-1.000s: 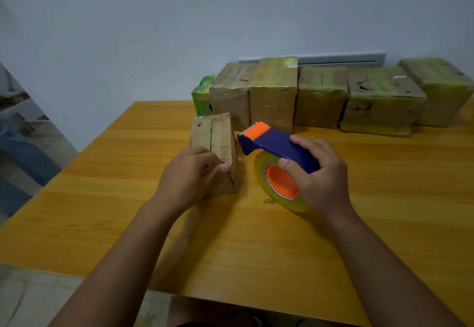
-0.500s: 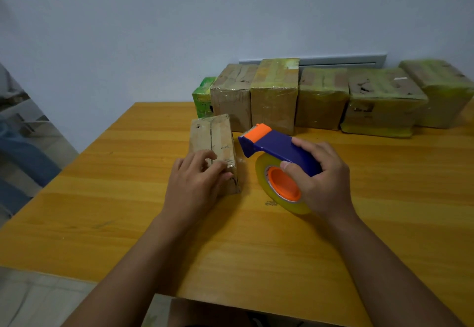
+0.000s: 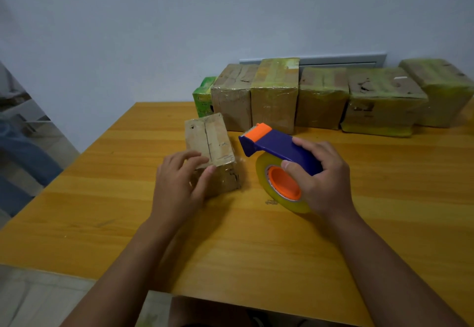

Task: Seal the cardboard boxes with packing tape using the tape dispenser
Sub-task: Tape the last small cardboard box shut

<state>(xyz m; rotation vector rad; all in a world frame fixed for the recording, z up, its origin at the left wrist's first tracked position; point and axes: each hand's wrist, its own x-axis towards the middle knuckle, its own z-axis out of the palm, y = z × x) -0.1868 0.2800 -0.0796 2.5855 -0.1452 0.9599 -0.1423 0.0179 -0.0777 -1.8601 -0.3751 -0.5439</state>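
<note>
The left hand (image 3: 179,185) rests on the near end of the small box (image 3: 210,147), fingers fairly straight and pressing its near top edge and front face — steadying it rather than gripping. The box stands on the tabletop (image 3: 102,198) toward the left, its top flaps meeting along a dark seam that looks not yet taped, though I cannot be sure. Just to its right, the right hand (image 3: 323,180) is clamped round the blue handle of the dispenser (image 3: 277,147), thumb by the orange hub of the roll (image 3: 282,185), the orange-tipped head pointing at the box but apart from it. A row of wrapped boxes (image 3: 320,95) lines the wall behind.

The step in hand looks like lining up — next, the head must reach the seam's end and be drawn along it.
</note>
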